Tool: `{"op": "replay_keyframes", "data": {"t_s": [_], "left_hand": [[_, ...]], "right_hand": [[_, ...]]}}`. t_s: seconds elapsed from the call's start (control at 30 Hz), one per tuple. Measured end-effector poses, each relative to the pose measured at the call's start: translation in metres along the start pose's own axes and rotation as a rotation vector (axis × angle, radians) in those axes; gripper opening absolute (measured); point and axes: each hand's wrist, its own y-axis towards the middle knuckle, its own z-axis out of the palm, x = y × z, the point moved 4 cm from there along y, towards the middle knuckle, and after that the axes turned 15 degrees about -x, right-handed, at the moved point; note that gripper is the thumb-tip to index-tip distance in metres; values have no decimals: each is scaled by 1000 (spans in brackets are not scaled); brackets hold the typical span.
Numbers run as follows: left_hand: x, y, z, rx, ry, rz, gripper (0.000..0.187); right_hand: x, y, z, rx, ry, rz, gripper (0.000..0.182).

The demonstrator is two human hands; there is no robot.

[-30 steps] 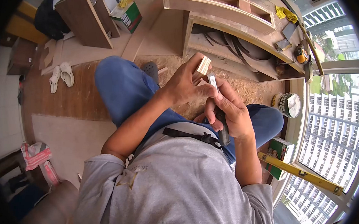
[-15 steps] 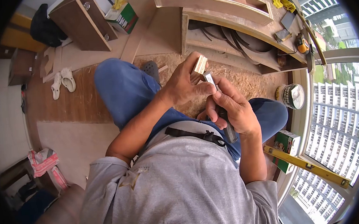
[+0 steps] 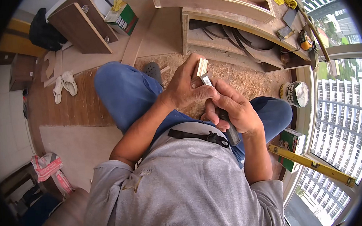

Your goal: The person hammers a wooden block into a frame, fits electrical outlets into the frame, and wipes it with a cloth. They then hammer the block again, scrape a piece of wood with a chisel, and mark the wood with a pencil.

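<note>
A small plywood block [image 3: 202, 67] with layered edges sits in my left hand [image 3: 183, 86], its end poking up between the fingers and thumb. My right hand [image 3: 238, 111] is wrapped round a chisel [image 3: 207, 81] with a flat metal blade and a dark handle running down past the palm. The blade's tip is right at the lower edge of the block. Both thumbs come together beside the blade. Below the hands are my blue-trousered legs and the wood shavings [image 3: 189, 108] on the floor.
Ahead stands a curved plywood cabinet [image 3: 243, 43], with a tape measure [image 3: 305, 43] on its edge. A paint can [image 3: 294, 94] and a yellow spirit level [image 3: 312, 166] are by the window at right. White clogs [image 3: 68, 83] and leaning brown panels [image 3: 80, 30] are at left.
The chisel blade has shifted slightly left, its tip now closer against the block's edge. Both hands keep their grip, and the view has moved slightly.
</note>
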Motion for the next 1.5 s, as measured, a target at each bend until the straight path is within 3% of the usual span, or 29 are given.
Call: {"op": "replay_keyframes", "data": {"t_s": [0.47,0.57,0.63,0.87,1.13,1.5], "left_hand": [[2,-5,1,-93,-81,39,90],[4,-6,3,-5,-132,-69,85],[3,-5,2,-16,-89,39,80],[-2,-5,2,-2,-73,11,73],[-5,-6,0,-69,-63,122,59],[-3,-8,2,-111,-44,142,54]], "right_hand": [[-4,-2,1,33,67,0,47],[-6,-4,-1,29,69,1,47],[-7,-5,-1,25,74,4,46],[-8,-5,2,-17,124,34,40],[-12,0,2,-25,44,-12,41],[-13,2,3,-54,9,-42,34]]}}
